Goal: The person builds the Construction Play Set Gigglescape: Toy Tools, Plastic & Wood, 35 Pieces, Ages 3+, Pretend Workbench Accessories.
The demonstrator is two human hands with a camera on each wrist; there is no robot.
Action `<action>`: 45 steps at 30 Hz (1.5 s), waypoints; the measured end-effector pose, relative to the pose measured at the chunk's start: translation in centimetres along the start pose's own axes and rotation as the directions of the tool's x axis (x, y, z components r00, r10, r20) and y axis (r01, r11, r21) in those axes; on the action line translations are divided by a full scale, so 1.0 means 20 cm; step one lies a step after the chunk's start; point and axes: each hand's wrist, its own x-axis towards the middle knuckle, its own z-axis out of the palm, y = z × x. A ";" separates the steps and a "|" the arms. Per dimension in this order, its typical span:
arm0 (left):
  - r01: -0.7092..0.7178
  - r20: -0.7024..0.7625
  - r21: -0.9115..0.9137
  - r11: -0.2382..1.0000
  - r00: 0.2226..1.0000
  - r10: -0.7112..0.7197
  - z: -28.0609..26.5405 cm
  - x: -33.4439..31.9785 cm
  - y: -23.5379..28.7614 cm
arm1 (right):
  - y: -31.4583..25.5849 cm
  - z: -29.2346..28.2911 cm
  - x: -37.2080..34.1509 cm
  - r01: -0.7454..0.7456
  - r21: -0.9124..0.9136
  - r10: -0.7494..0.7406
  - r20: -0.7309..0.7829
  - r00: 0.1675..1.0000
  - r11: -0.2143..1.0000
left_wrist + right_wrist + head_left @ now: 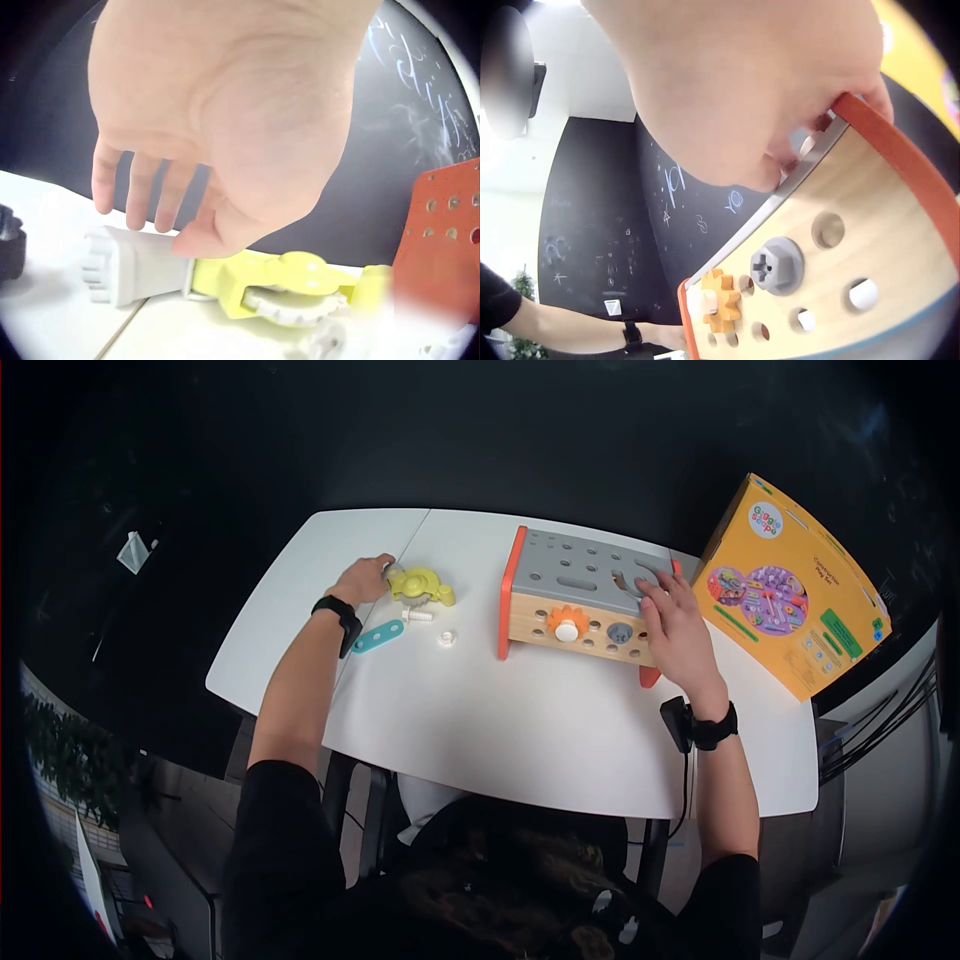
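In the head view my left hand (362, 580) is at the left end of a lime-yellow toy circular saw (418, 585). Its grey handle (142, 266) shows in the left wrist view, with my thumb overlapping the handle's front end and loosely extended fingers just above it. A white toothed wheel (300, 307) sits under the yellow body. My right hand (678, 625) holds the right end of a toy workbench (590, 575), its bent fingers over the grey top and orange end panel (900, 150). An orange gear (720, 300) and grey hex bolt head (778, 266) are on the bench's wooden front.
Near the saw lie a teal strip with holes (378, 637), a white bolt (418, 617) and a white nut (447, 638). A yellow product box (790, 585) stands to the right of the bench. The white table (480, 730) has its front edge close to the person's body.
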 end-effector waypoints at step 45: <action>-0.577 -0.422 -0.685 0.445 0.812 0.403 -0.36 -0.40 0.98 | 0.02 -0.09 -0.10 0.119 0.164 -0.128 0.043 0.991 0.979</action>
